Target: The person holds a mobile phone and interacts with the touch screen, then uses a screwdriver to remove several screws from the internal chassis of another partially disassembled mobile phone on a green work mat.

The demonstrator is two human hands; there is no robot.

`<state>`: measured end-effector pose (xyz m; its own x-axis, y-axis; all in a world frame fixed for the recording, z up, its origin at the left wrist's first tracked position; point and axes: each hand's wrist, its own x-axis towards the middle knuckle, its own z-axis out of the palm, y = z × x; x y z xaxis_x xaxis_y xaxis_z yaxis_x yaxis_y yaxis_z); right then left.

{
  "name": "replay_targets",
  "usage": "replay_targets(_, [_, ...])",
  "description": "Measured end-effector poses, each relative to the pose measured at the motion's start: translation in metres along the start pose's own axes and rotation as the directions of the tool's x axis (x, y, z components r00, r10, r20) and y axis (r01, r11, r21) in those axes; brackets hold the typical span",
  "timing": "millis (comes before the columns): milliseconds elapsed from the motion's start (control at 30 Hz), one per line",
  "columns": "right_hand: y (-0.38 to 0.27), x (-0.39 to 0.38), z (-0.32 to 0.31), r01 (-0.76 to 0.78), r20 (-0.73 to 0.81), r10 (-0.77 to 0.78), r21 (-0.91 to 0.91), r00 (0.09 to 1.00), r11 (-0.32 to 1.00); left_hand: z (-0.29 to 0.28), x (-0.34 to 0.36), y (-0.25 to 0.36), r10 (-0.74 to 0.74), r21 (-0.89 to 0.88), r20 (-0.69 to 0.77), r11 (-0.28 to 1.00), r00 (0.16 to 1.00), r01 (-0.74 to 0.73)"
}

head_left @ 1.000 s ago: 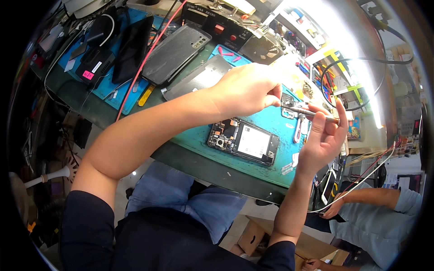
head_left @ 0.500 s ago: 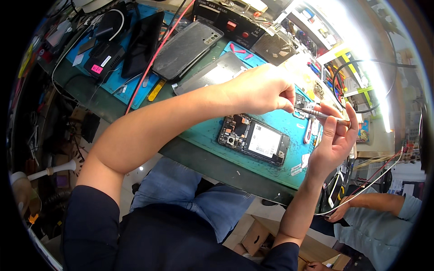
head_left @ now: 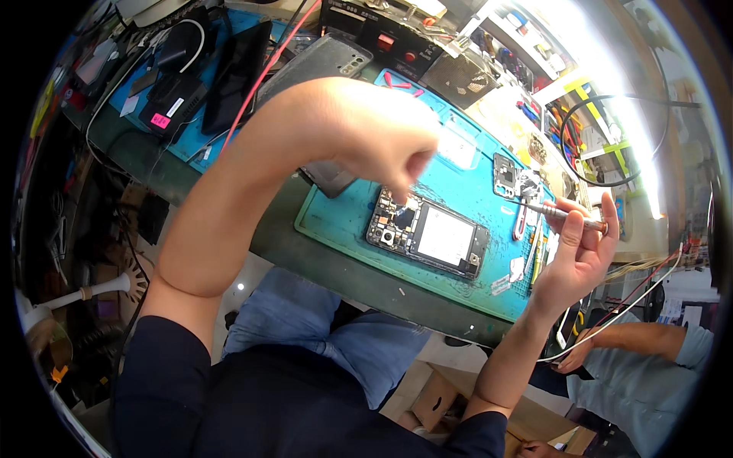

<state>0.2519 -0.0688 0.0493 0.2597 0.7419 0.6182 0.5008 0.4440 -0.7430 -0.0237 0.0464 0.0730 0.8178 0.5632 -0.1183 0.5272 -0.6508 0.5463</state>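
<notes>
An opened phone (head_left: 427, 237) lies on the blue work mat (head_left: 336, 221), its circuit board and a large white-labelled battery exposed. Above the board's upper left part hovers my left hand (head_left: 389, 145), slightly blurred, its fingers pressed together in a pinch. Anything between those fingertips is too small or hidden to name. My right hand (head_left: 576, 252) grips a slim screwdriver (head_left: 561, 215) by its handle, with the shaft pointing left over the mat. Close to that tip rests a small dark phone part (head_left: 505, 175).
A grey phone back (head_left: 328, 65) and a dark panel (head_left: 330, 179) lie partly behind my left arm. Tweezers and small tools (head_left: 538, 252) sit at the mat's right. A black power unit (head_left: 382, 38) stands behind. Another person's arm (head_left: 634, 343) is at the right.
My left hand has moved left, away from the screwdriver tip, to above the phone's board. My right hand with the screwdriver has shifted a little right and down.
</notes>
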Motion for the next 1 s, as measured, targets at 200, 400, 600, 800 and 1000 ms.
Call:
replay_targets(200, [0.004, -0.004, -0.002, -0.023, 0.012, 0.023, -0.021, 1.000, 1.000, 0.013, 0.000, 0.012, -0.178, 0.294, 0.176, 0.948, 0.968, 0.121])
replay_targets(400, [-0.005, -0.011, -0.017, 0.099, 0.190, -0.081, -0.086, 0.978, 0.991, 0.031, 0.019, 0.007, 0.164, 0.022, -0.350, 0.986, 0.922, -0.167])
replay_targets(600, [0.007, -0.021, -0.021, 0.085, 0.235, -0.057, -0.110, 0.970, 0.990, 0.088, 0.046, 0.034, 0.276, -0.301, -0.356, 0.871, 0.893, -0.389])
replay_targets(800, [0.007, -0.026, -0.027, 0.219, 0.301, -0.176, -0.116, 0.937, 0.969, 0.098, 0.043, 0.043, 0.377, -0.294, -0.223, 0.853, 0.899, -0.431])
replay_targets(1000, [0.014, -0.026, -0.025, 0.239, 0.317, -0.194, -0.111, 0.929, 0.965, 0.106, 0.046, 0.040, 0.366, -0.256, -0.217, 0.873, 0.905, -0.415])
